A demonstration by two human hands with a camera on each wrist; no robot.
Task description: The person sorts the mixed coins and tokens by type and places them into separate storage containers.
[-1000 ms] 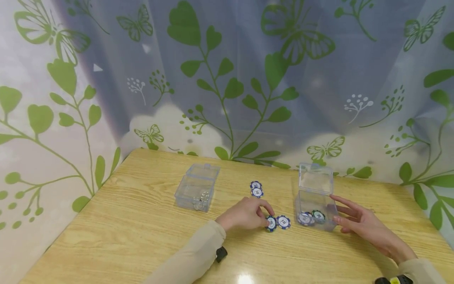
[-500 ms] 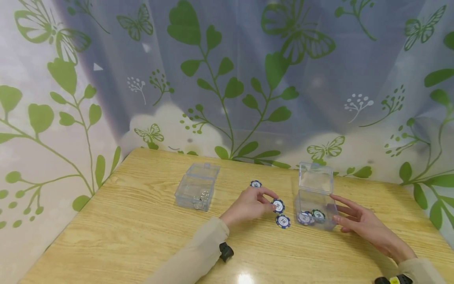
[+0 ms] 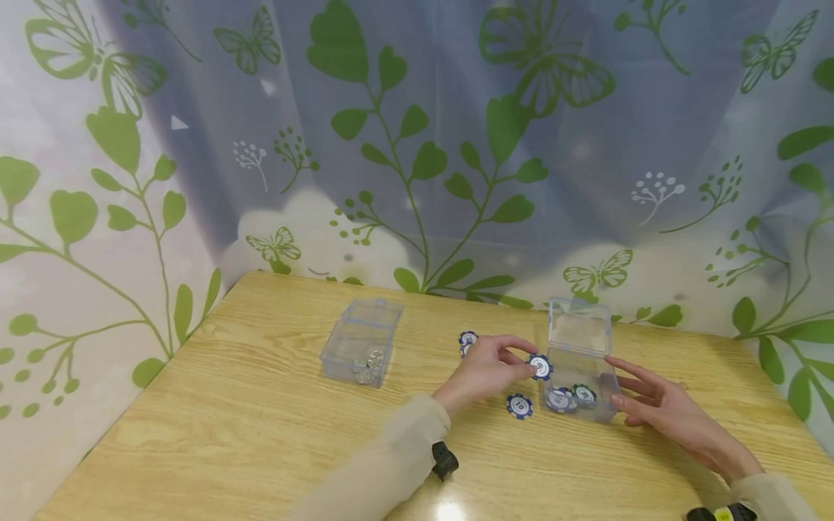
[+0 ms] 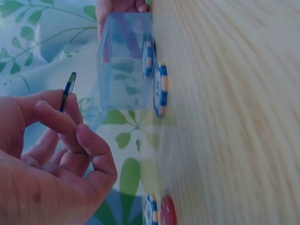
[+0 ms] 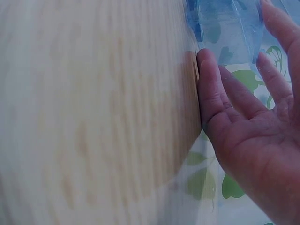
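Note:
My left hand point(image 3: 489, 367) pinches a poker chip point(image 3: 539, 367) by its edge, at the left wall of the right-hand clear plastic box point(image 3: 602, 414). In the left wrist view the pinched chip point(image 4: 69, 89) is seen edge-on, raised off the table. My right hand point(image 3: 671, 412) touches the box's right side with its fingers extended. The box's lid point(image 3: 580, 329) stands up at the back. Inside the box lie a blue-edged chip point(image 3: 560, 400) and a green-edged chip point(image 3: 584, 395). A blue-and-white chip point(image 3: 520, 407) marked 10 lies on the table in front of my left hand.
Toward the left stands another clear box point(image 3: 332, 367), its lid raised, with small shiny pieces point(image 3: 371, 365) inside. Behind my left hand lie overlapping chips point(image 3: 467, 338), partly covered by it. A patterned curtain point(image 3: 423, 145) hangs along the table's back edge.
My left hand has lifted a chip from beside the 10 chip and carried it rightward and back to the box's left wall. My right hand has stayed against the box.

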